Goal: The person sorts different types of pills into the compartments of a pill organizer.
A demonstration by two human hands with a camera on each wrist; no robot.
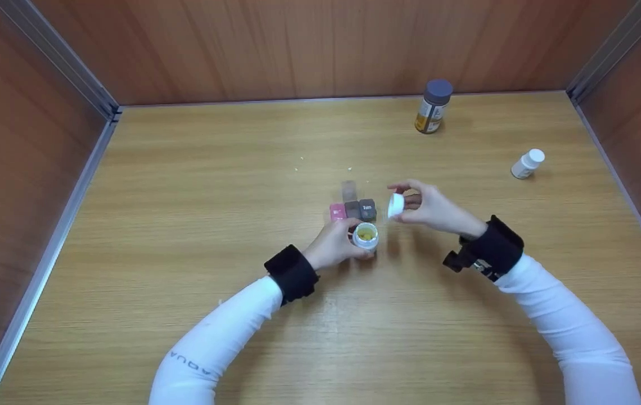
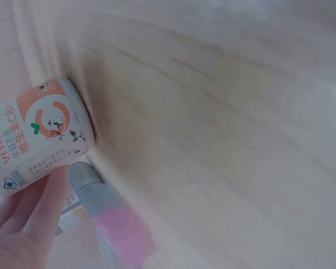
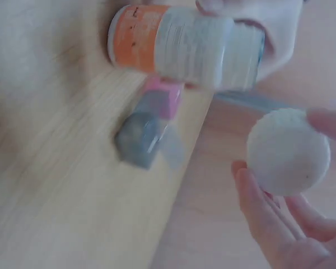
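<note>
My left hand grips a white vitamin C bottle, its mouth uncapped and yellow tablets showing inside. An orange and white label reading VITAMIN faces the left wrist view. To its right, my right hand pinches a round white bottle cap between thumb and fingers, raised above the table. Just beyond the bottle sits a small pill box with pink and grey compartments. One clear lid on it is flipped up. My left fingers overlap the box's near edge in the head view.
A brown bottle with a dark blue cap stands near the back wall. Farther right stands a small white bottle. Tiny white bits lie on the table beyond the pill box. Wooden panels enclose the back and sides.
</note>
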